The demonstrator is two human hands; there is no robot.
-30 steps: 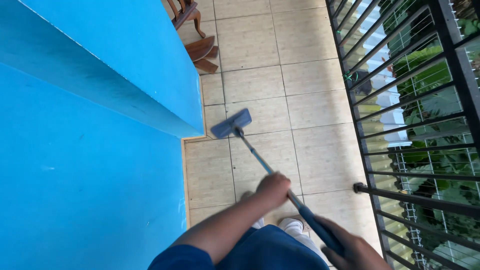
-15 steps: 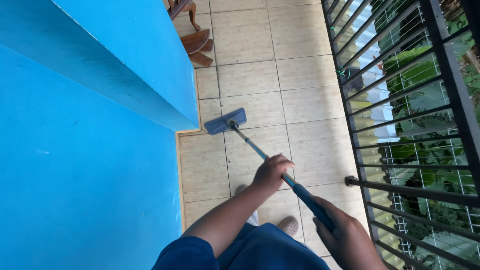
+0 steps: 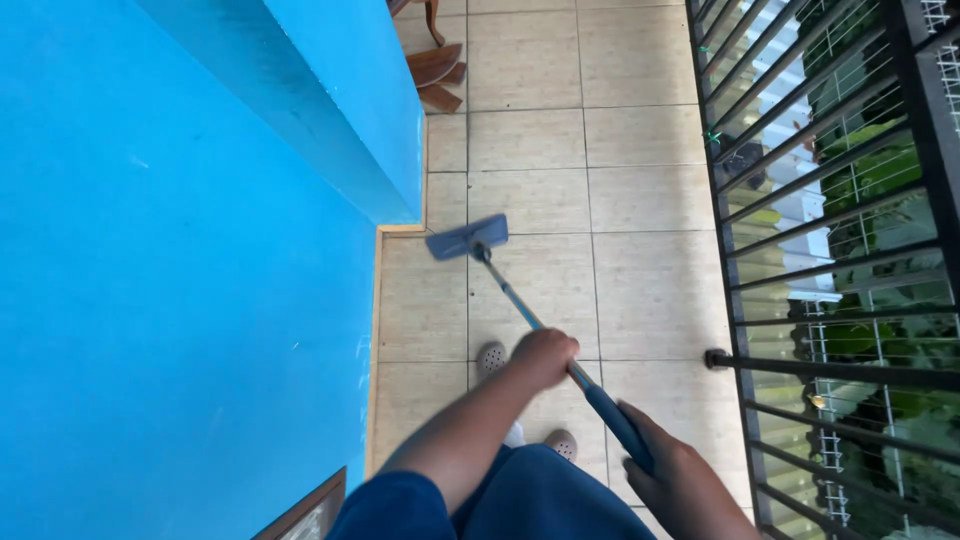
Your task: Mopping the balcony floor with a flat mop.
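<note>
The right hand (image 3: 672, 478) is clamped on the mop (image 3: 520, 305) by its dark grip, nearest the body. The left hand (image 3: 543, 357) is wrapped around the pole farther up. Beyond, the mop's flat head rests on the tiled floor (image 3: 640, 280), near the blue wall (image 3: 180, 280); a black railing (image 3: 800, 250) runs on the right.

Bright daylight from the railing (image 3: 830, 250) side, slight motion blur.
</note>
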